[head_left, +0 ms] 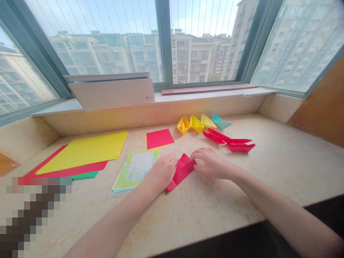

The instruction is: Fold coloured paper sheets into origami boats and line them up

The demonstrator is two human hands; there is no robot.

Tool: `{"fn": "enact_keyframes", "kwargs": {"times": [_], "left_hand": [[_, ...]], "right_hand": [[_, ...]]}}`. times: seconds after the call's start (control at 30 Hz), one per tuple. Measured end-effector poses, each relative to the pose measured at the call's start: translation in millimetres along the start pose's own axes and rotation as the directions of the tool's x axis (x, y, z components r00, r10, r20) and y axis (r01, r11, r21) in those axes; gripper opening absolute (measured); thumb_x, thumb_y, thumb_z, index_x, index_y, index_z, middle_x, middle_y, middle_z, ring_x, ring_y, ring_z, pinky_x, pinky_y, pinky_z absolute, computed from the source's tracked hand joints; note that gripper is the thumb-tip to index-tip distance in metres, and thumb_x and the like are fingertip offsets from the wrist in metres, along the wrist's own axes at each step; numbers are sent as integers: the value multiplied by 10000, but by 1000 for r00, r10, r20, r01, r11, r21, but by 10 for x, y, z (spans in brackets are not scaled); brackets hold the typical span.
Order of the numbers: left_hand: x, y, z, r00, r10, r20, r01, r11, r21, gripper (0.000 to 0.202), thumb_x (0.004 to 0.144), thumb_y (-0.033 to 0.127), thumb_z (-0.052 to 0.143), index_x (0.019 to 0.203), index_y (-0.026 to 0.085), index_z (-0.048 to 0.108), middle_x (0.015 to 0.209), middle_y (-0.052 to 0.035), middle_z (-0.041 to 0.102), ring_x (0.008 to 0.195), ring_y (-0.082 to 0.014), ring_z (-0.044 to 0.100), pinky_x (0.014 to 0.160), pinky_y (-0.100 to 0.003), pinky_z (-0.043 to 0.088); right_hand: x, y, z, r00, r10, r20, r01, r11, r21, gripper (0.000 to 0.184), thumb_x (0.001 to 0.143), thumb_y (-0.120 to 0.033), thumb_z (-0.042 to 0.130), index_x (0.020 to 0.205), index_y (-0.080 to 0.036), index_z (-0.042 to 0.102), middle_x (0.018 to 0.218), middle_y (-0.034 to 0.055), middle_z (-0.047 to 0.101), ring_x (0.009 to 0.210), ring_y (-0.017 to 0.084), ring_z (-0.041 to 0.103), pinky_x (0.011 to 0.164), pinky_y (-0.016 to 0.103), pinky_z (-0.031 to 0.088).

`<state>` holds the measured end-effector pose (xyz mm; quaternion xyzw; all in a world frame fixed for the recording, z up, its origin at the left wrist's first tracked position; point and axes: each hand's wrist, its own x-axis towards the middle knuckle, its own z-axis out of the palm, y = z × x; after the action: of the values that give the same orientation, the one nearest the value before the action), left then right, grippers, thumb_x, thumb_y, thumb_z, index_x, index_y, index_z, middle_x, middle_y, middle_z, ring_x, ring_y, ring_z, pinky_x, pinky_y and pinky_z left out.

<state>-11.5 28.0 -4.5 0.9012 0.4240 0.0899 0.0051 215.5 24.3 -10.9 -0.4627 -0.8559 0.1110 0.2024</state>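
A partly folded sheet of red origami paper (181, 175) lies on the stone sill in front of me, with a pointed flap standing up at its far side. My left hand (164, 171) is closed on its left edge, the fingertips partly hidden. At the upper right corner, my right hand (208, 162) pinches the paper between thumb and fingers. Just beyond my right hand sit red folded paper boats (240, 146). Left of my left hand is a packet of paper (141, 166) with a green label.
Large yellow sheets (86, 148) lie over red and green ones at left. A small red square (160, 138) rests further back. Yellow paper boats (196, 123) and a teal one (221, 122) stand near the back wall. A white box (113, 94) sits on the window ledge.
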Motion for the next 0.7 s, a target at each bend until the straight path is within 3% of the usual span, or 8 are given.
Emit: {"fn": "enact_keyframes", "kwargs": {"times": [0.07,0.17,0.4,0.63,0.7], "left_hand": [[-18,23,-4,999,-34,4,34,999,15,172,926,107,472,893,165,630,907,-79,682,901,-239,638,815,-363,490],[-44,48,-25,998,-62,2,62,998,16,233,955,145,422,875,161,640,879,-88,696,863,-249,647,783,-379,484],[-147,70,-102,1000,7,25,-6,1000,-8,188,937,286,521,862,178,656,953,-84,690,906,-257,625,794,-379,475],[-151,56,-106,990,92,104,-85,994,-73,263,956,203,476,817,181,698,910,-68,698,932,-236,613,841,-354,472],[-147,13,-101,986,125,108,-113,988,-109,260,958,193,472,847,186,707,920,-59,706,923,-220,622,848,-333,472]], "right_hand": [[9,-36,30,999,19,-28,-19,1000,-2,41,868,-279,685,878,-253,716,995,24,716,1016,240,614,947,432,378],[29,-76,111,990,67,-123,-72,997,-35,171,852,-383,732,779,-234,692,971,29,694,969,233,591,899,422,366],[63,-120,231,991,-7,-132,-11,991,-131,170,870,-325,713,754,-211,663,823,18,680,909,219,568,846,388,314],[-43,-194,171,990,-96,-100,95,995,-12,12,870,-254,717,868,-245,724,793,0,703,853,194,592,835,356,312],[-84,-184,145,989,-103,-104,103,995,-7,71,887,-251,702,938,-263,748,794,10,705,847,196,593,827,354,315]]}}
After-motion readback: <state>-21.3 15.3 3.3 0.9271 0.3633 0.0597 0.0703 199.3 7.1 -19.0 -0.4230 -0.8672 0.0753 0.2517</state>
